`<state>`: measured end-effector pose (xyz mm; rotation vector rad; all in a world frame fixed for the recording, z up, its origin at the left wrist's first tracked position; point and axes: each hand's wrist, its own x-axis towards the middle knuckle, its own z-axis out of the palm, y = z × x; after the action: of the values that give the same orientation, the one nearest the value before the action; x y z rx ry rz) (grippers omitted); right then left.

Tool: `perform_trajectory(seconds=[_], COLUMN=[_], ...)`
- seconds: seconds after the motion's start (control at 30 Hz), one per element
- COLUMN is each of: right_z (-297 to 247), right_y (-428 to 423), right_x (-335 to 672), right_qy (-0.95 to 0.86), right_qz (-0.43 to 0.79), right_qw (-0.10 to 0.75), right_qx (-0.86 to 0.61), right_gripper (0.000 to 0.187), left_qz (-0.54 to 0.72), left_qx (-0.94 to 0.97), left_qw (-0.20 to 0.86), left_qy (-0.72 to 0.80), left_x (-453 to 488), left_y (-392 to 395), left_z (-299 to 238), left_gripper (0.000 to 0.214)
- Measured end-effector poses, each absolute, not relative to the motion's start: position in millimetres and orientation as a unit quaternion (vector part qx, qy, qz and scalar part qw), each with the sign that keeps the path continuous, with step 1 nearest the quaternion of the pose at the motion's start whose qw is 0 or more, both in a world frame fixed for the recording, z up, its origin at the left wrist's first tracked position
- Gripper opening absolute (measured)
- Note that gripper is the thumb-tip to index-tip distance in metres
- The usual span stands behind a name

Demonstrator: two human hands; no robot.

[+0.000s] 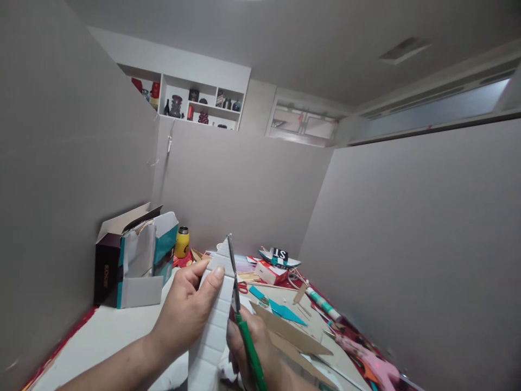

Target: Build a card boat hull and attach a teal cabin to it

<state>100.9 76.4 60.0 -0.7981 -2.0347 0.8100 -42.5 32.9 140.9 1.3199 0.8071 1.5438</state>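
Observation:
My left hand (183, 304) is closed on a long white strip of board (214, 323), thumb on its face. The strip has creases across it and tapers to a point at the top. Its lower end runs out of the bottom of the view. In my right hand (262, 345) is a pair of scissors with green handles (249, 347). Their dark blades lie along the right edge of the strip and reach up to its tip. How far the blades are apart cannot be made out, and some right fingers are hidden behind the handle.
Opened cardboard boxes (140, 271) and a yellow bottle (182, 243) stand back left. To the right lie teal card pieces (279, 307), brown cardboard (291, 328), a red-and-white box (271, 271) and a pink glue gun (368, 358). Grey partitions (423, 239) enclose the table.

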Motion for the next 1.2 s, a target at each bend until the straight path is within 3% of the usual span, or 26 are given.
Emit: perform_trajectory(seconds=[0.2,0.4,0.67,0.77,0.93,1.0,1.07,1.13,1.2], right_z=[60,53,90,112,134,135,134,132,128], right_y=[80,78,69,66,56,55,58,64,71], right_x=[108,118,147,154,152,151,150,148,144], right_qy=[-0.799,-0.772,-0.674,-0.708,-0.771,-0.766,-0.729,-0.673,-0.641], right_qz=[0.323,0.377,0.437,0.429,0.427,0.387,0.323,0.240,0.156], right_qw=[0.396,0.412,0.509,0.487,0.371,0.412,0.505,0.607,0.668], right_qx=[-0.318,-0.305,-0.308,-0.279,-0.293,-0.307,-0.332,-0.347,-0.344], right_gripper=[0.040,0.049,0.039,0.036,0.017,0.014,0.013,0.013,0.013], left_qz=[0.605,0.563,0.379,0.287,0.223,0.241,0.301,0.440,0.480], left_qx=[0.540,0.559,0.594,0.624,0.608,0.558,0.503,0.453,0.439], left_qw=[0.486,0.521,0.635,0.655,0.707,0.751,0.776,0.740,0.721], left_qy=[0.325,0.313,0.317,0.314,0.285,0.256,0.232,0.233,0.240], left_x=[-40,-41,-54,-53,-58,-64,-70,-68,-58], left_y=[33,34,43,42,44,53,65,76,79], left_z=[139,140,143,139,140,142,140,133,124], left_gripper=[0.031,0.033,0.033,0.030,0.032,0.044,0.052,0.041,0.029])
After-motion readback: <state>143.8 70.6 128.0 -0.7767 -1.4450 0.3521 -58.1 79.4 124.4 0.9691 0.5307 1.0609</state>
